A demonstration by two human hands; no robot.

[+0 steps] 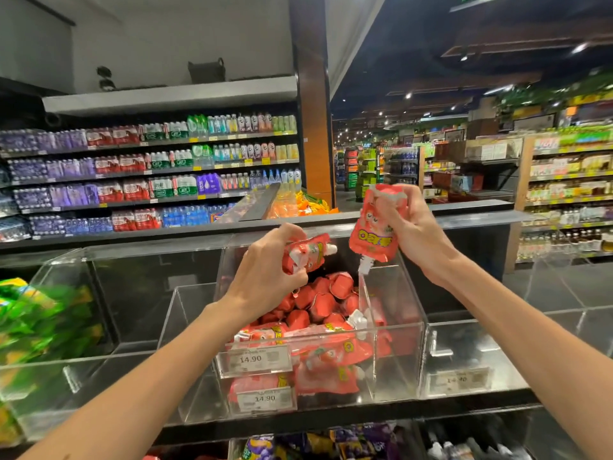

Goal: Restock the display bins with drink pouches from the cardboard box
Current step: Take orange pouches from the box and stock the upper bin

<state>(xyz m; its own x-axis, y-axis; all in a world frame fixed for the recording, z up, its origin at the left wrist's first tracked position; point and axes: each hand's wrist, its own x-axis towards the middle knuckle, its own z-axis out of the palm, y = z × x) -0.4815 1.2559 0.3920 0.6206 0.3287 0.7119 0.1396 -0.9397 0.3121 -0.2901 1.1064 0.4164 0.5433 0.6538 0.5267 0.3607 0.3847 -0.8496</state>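
My left hand [265,263] grips a glossy, crinkled red drink pouch [310,252] and my right hand [413,227] a second pouch [373,229], white spout down, above the clear acrylic bin [403,293] of soft heaped pouches [320,307].

pouches [318,313] in mid bin [398,360]; bin w/ packets [36,320] left
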